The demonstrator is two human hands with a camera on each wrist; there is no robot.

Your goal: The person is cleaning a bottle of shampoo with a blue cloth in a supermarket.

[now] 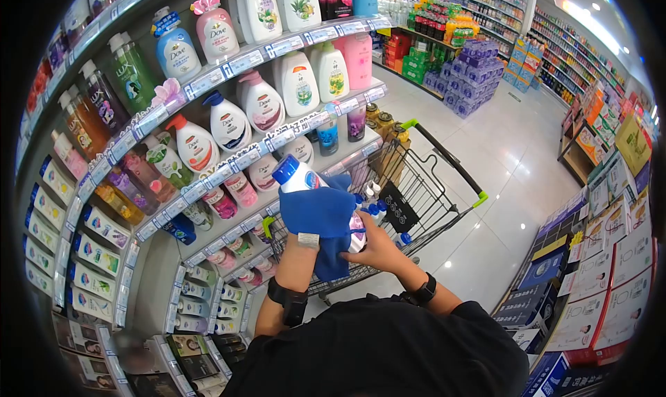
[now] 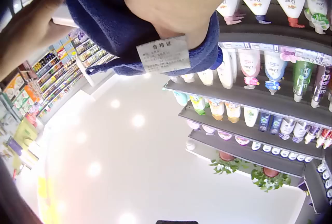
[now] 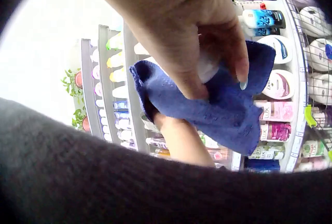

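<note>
Blue-capped bottle [image 1: 306, 178], qty 1, between the 2 hands: right hand [image 1: 383, 248] pinching its base, left hand [image 2: 174, 11] under blue cloth [image 1: 316, 213], its grip impossible to tell; could slip towards the cart [image 1: 401, 208] beyond both hands if the cloth slides on its smooth side

Purple packs [image 1: 473, 79] in a stack on shiny floor tiles [image 1: 510, 144]

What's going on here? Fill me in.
A person in black is at shelves of Dove bottles and Lux bottles. Their left hand is tucked into a blue cloth held against a white, blue-capped bottle, its fingers hidden, while their right hand grips the bottle's lower end. A shopping cart holding more bottles stands just beyond.
</note>
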